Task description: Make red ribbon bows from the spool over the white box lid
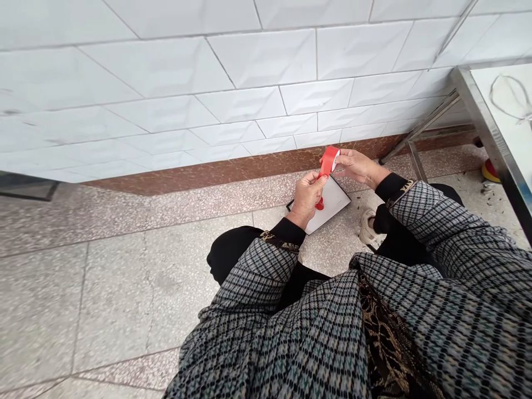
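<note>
As the left hand [305, 199] and right hand [359, 168] pinch the red strip [330, 160] in a closed grip above the black-edged white card [337, 204], even tension between them keeps it steady.

open floor [116, 299] at lower left of the frame, beside the left hand [306, 198]; tiled wall [249, 61] blocking the top, steel table legs [418, 160] at upper right.

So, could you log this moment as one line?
left hand: holding red looped strip | right hand: holding same strip | below: white black-edged flat board
</note>
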`<control>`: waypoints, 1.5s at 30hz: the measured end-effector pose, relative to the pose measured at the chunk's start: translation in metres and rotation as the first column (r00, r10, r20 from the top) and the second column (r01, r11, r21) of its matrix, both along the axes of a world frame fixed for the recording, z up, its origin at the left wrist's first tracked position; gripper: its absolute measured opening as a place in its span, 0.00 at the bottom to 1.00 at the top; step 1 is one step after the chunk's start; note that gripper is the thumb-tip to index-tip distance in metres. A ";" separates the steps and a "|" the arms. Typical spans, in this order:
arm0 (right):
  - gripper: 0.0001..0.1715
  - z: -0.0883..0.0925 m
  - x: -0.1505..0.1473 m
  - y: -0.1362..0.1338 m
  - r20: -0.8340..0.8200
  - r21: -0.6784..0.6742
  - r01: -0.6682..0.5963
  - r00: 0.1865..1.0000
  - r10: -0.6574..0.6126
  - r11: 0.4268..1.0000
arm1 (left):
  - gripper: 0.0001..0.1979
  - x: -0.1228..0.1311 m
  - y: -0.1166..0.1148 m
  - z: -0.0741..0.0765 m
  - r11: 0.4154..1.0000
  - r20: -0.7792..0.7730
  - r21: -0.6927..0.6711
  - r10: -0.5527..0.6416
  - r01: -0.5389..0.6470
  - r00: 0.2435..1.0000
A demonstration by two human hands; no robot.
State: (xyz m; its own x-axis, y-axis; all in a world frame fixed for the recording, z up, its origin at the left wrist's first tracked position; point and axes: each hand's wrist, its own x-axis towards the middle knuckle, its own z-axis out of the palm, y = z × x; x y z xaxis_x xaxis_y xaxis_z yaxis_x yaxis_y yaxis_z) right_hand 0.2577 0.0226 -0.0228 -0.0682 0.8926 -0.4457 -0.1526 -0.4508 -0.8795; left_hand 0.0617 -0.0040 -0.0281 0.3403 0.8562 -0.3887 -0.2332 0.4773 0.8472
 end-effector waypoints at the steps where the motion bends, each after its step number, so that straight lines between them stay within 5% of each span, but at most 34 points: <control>1: 0.15 0.000 0.000 0.000 -0.010 -0.012 0.000 1.000 0.000 1.000 | 0.20 0.000 0.000 -0.001 1.000 0.000 0.000 0.003 -0.003 1.000; 12: 0.11 0.002 -0.002 -0.005 -0.135 -0.082 -0.034 0.991 0.023 0.996 | 0.17 0.007 -0.004 0.000 1.000 0.005 -0.004 0.023 -0.023 1.000; 22: 0.08 0.005 -0.009 -0.008 -0.203 -0.173 -0.059 0.979 0.023 0.983 | 0.12 0.014 -0.002 -0.009 0.974 -0.081 0.110 0.206 -0.196 0.975; 32: 0.01 0.010 -0.007 -0.006 -0.268 -0.231 -0.119 0.962 0.054 0.966 | 0.15 0.007 0.014 -0.030 0.962 -0.013 0.268 0.063 -0.057 0.998; 45: 0.04 0.002 -0.004 -0.005 -0.230 -0.163 -0.154 0.967 0.114 0.975 | 0.24 0.002 0.013 -0.032 0.980 0.059 0.195 -0.046 0.034 0.997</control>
